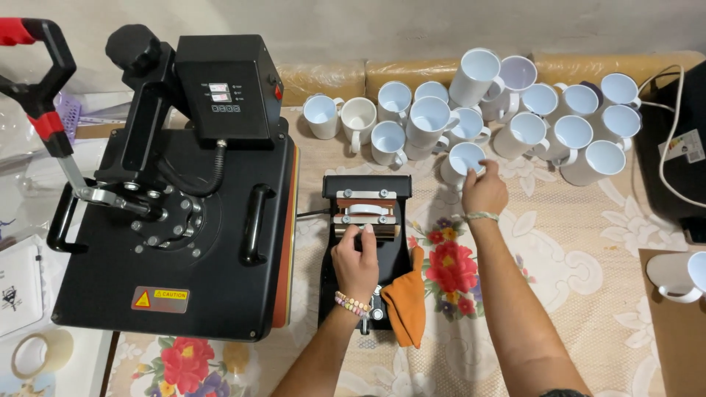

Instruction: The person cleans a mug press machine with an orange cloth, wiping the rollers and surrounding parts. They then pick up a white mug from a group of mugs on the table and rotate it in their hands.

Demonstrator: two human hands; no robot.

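Observation:
A small black mug press [365, 242] sits on the flowered tablecloth [588, 257] in front of me. My left hand [356, 261] rests on it, fingers curled over the press's handle near the clamp. My right hand [483, 190] reaches forward and grips the rim of a white mug [460, 160] standing just beyond the press. An orange cloth [405, 301] lies against the press's right side, by my left wrist.
A large black flat heat press [184, 220] with a red-handled lever [33, 81] fills the left. Several white mugs [515, 110] crowd the back. A black device [673, 140] with cables stands right. Another white mug [680, 276] lies on brown board. Tape roll [33, 354] sits lower left.

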